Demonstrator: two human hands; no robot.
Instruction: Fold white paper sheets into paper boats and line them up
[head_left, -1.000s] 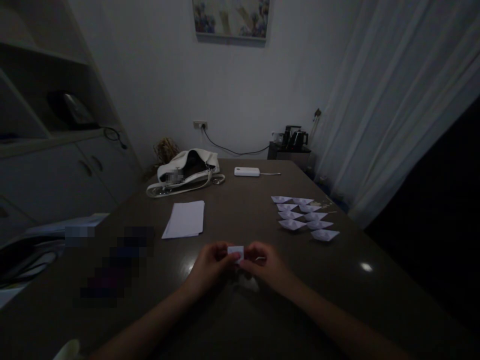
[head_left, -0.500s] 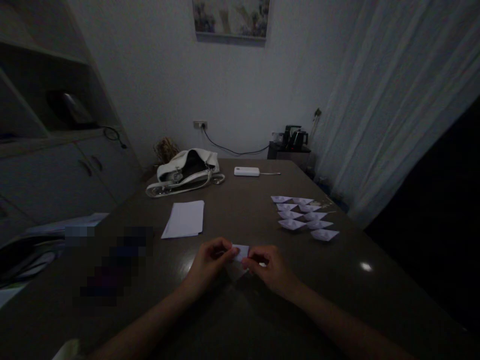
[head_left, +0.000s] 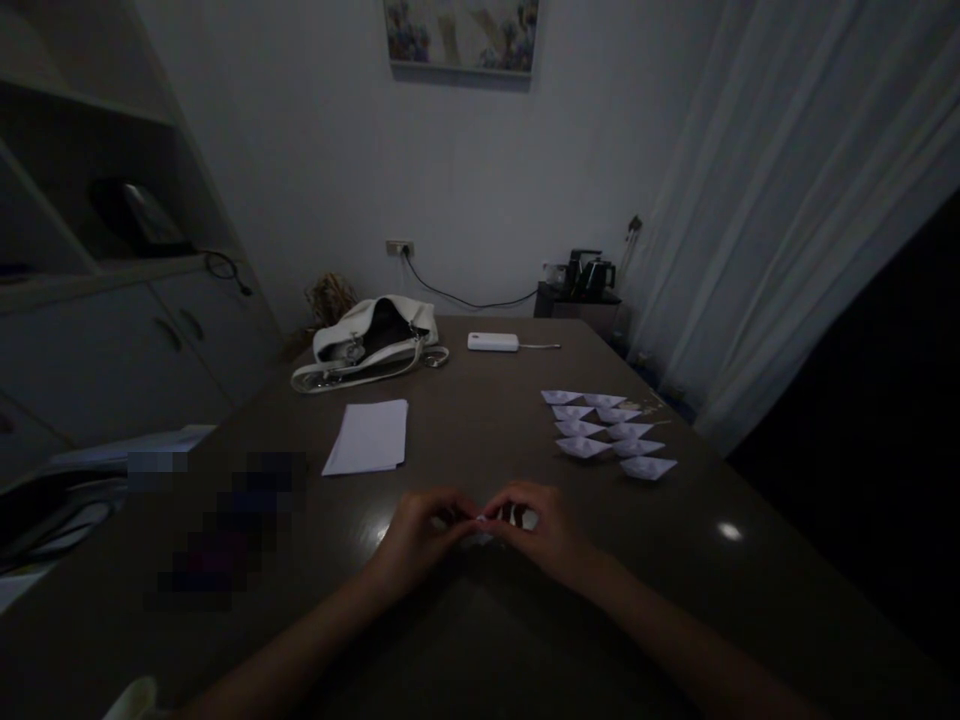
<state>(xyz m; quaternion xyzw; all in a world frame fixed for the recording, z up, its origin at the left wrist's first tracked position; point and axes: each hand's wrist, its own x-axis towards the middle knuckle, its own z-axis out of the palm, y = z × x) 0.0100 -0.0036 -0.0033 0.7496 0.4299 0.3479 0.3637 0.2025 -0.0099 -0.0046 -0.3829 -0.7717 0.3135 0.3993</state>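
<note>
**Small white paper (head_left: 481, 519) pinched from both sides**

Left hand (head_left: 421, 527) and right hand (head_left: 543, 526) come together, clamped on it over the table (head_left: 480, 410), probably for steadiness. Paper boats (head_left: 583, 447) stand rightward, sheets (head_left: 369, 437) lie stacked leftward, presumably for working room.
</note>
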